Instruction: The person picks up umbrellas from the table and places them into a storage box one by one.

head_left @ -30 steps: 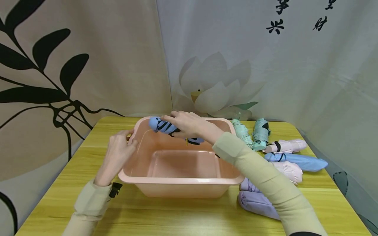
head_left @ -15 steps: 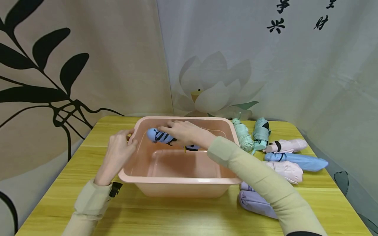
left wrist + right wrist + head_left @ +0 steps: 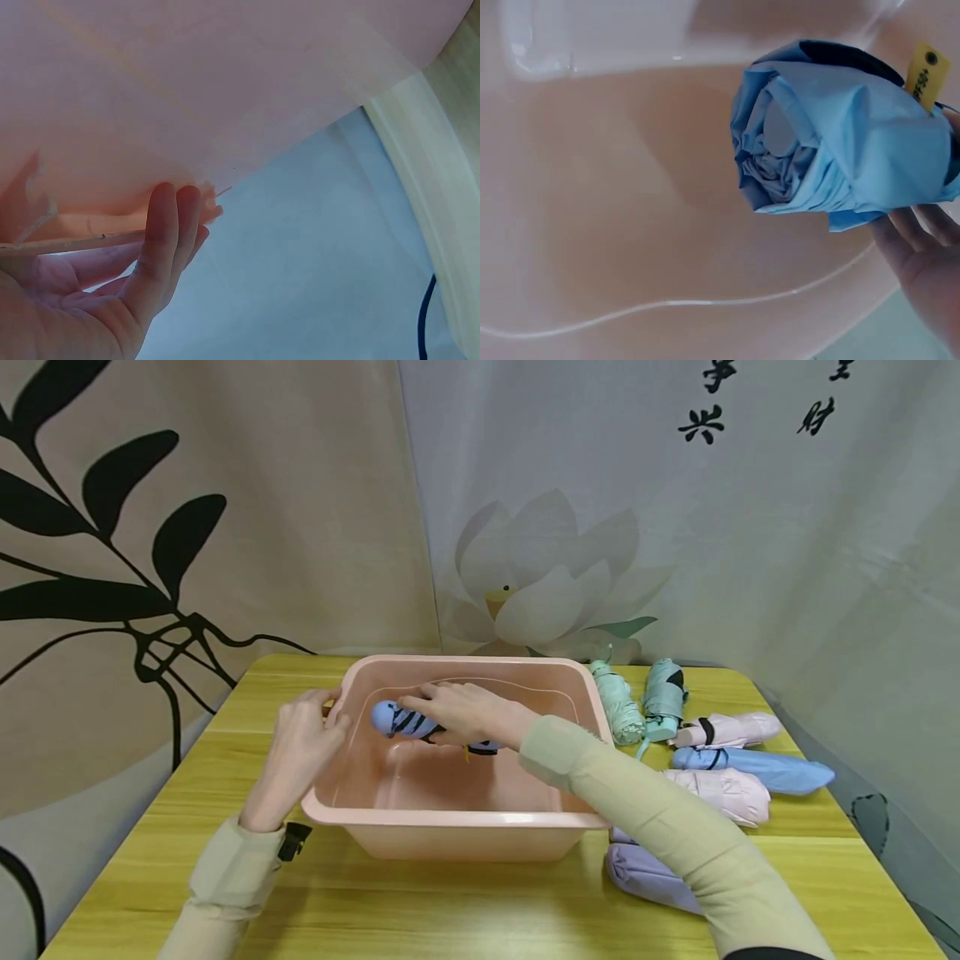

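My right hand (image 3: 474, 712) grips a folded blue umbrella (image 3: 408, 720) with black stripes inside the pink plastic basin (image 3: 457, 819). The umbrella lies roughly level, its rounded handle end toward the left, below the height of the far rim. In the right wrist view its rolled fabric end (image 3: 780, 142) faces the camera, above the basin floor, and a yellow tag (image 3: 927, 75) hangs from it. Fingers of that hand curl beneath the fabric. At the basin's left side my left hand (image 3: 303, 739) holds the rim, its fingers (image 3: 161, 225) hooked round the edge in the left wrist view.
Right of the basin lie several folded umbrellas: mint green (image 3: 618, 706), teal (image 3: 663, 702), pale pink (image 3: 738, 729), blue (image 3: 757, 770), another pink one (image 3: 727, 796) and lavender (image 3: 652, 878). My right sleeve (image 3: 660, 827) passes over some of them. A curtain (image 3: 315, 485) hangs behind the wooden table (image 3: 420, 910).
My right hand has lowered the blue umbrella from the far rim down into the basin, drawing it slightly nearer. The left hand keeps its hold on the rim.
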The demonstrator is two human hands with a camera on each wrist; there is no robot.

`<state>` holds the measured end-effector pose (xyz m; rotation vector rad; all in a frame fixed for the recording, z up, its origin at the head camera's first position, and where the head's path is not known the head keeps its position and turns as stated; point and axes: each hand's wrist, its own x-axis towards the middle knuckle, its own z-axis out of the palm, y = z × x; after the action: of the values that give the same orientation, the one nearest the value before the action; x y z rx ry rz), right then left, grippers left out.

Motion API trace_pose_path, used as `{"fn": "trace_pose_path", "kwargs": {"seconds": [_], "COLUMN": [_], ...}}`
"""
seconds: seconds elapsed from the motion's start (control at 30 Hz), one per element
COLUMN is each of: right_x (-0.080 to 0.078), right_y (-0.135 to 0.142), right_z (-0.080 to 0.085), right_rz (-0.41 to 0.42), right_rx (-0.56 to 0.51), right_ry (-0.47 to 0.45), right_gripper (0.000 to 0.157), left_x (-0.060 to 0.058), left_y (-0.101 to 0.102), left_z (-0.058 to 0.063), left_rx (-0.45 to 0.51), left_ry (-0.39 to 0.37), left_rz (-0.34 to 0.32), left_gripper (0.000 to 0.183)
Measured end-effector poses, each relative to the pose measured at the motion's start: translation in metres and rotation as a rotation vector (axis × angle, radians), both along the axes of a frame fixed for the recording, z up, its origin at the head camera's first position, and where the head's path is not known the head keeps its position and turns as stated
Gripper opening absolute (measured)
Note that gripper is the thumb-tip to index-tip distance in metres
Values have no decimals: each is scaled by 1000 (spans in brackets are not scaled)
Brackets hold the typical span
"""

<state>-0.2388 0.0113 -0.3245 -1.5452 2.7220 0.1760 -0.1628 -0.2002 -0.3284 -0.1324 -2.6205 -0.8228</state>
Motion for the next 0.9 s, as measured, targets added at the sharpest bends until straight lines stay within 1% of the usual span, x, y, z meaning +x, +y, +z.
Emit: {"fn": "trace_pose_path", "kwargs": {"seconds": [0.1,0.3,0.43,0.7,0.9], "right_x": [-1,-4,-4,-3,-2], "right_y": [0,3,4,5,5], "right_z": [-2,-6,-8,-12,-14], "right_rz": [-11,-31,-45,-50,-36], "right_rx": [-3,-49,-51,-50,-39], "right_ry": [-28,-89,-122,-119,-109], "right_gripper": [64,64,64,66,65], "left_x": [0,0,1,1,1], "left_y": [0,0,-1,-1,-1], "left_z": [1,1,0,0,-1], "left_rx": [3,8,17,14,16], "left_ry": [-7,-6,-6,6,5], "left_rz": [2,-2,-8,-7,-4], "left_gripper": [38,38,39,39,40]}}
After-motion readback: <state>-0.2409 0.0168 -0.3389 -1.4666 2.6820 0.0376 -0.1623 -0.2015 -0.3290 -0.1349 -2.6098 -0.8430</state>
